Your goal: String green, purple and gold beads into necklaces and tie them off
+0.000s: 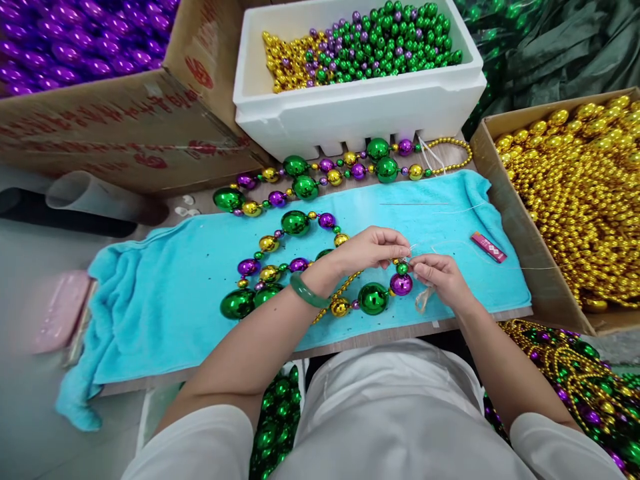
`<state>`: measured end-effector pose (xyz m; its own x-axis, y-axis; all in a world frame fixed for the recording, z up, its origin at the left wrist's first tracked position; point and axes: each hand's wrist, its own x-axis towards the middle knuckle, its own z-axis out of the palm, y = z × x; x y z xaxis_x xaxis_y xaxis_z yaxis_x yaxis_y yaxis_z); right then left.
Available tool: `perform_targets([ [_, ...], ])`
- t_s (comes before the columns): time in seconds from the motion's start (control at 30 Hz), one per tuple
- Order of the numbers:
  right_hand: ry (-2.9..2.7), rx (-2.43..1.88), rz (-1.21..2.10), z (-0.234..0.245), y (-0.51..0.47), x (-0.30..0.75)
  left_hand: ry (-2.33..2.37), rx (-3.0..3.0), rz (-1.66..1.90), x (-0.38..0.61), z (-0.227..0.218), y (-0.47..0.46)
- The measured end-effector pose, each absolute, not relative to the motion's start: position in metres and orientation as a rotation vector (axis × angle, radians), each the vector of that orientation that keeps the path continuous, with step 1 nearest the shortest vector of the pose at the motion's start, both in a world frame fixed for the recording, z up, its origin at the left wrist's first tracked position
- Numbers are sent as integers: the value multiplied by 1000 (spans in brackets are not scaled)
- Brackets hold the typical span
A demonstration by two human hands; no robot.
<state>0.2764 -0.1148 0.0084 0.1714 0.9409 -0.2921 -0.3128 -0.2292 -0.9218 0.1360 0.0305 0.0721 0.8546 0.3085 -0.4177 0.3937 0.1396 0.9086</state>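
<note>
My left hand [383, 248] and my right hand [434, 275] are close together over a blue towel [165, 287], fingers pinched. Between them is the end of a bead necklace [373, 298] strung with green, purple and gold balls. Thin white string shows at the fingertips of both hands. The necklace loops across the towel to the left, passing partly behind my left forearm, where a green bangle [309, 291] sits. A pale loop of ribbon or cord [424, 300] hangs just below my right fingers.
A finished-looking bead strand [305, 187] lies along the towel's far edge, before a white foam box [360, 100] of small beads. Cardboard boxes hold purple beads [85, 40] and gold beads [575, 200]. A small pink-red packet [489, 247] and a pink case [60, 312] lie at the sides.
</note>
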Motion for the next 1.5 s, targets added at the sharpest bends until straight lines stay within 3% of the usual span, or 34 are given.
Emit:
perform_targets([
  [0.33,-766,-1277,1323,9,-116,287,632,1445,-38,136,71,30],
  [0.5,-1262,-1837,570,14,-120,295,743,1454,13,137,73,29],
  [0.57,-1386,-1868,429,21,-120,288,765,1502,41,139,68,28],
  [0.77,-1185,-1687,920,23,-108,264,795,1665,47,142,60,26],
  [1.03,-817,-1462,1239,14,-102,270,612,1407,3,127,59,27],
  [1.1,-924,-1565,1077,16,-107,282,638,1376,40,127,55,25],
  [1.27,-1164,-2270,177,18,-127,345,666,1342,61,129,51,22],
  [1.37,-1240,-2575,65,18,-138,374,676,1335,42,129,50,23],
  [1.5,-1350,-2631,136,17,-143,385,683,1340,33,128,47,24],
])
